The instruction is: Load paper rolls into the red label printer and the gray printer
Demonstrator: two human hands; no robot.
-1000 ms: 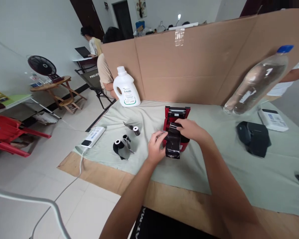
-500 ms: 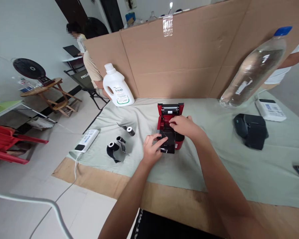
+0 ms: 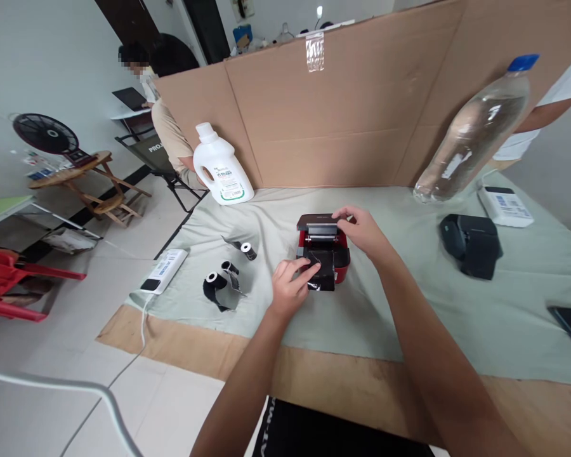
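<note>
A small red label printer [image 3: 341, 259] stands on the pale green cloth [image 3: 409, 304] at the middle of the table. My right hand [image 3: 361, 231] grips the back edge of its dark lid [image 3: 318, 222], which is tilted down over the body. At the printer's front, my left hand [image 3: 291, 285] pinches a black strip of film [image 3: 321, 274] that comes out of the slot. Two black rolls [image 3: 217, 287] with loose tails lie to the left of my left hand, and a smaller roll [image 3: 248, 250] lies behind them.
A cardboard wall [image 3: 342, 120] closes off the back. A white jug [image 3: 221, 169] stands back left and a clear bottle [image 3: 471, 133] leans back right. Also here: a black device [image 3: 472, 245], a white device [image 3: 505, 205], a power strip [image 3: 164, 269], and another person's arm [image 3: 547, 113] at far right.
The printer lid has swung down from upright to nearly closed under my right hand. The long black strip I held up now lies low at the printer's front.
</note>
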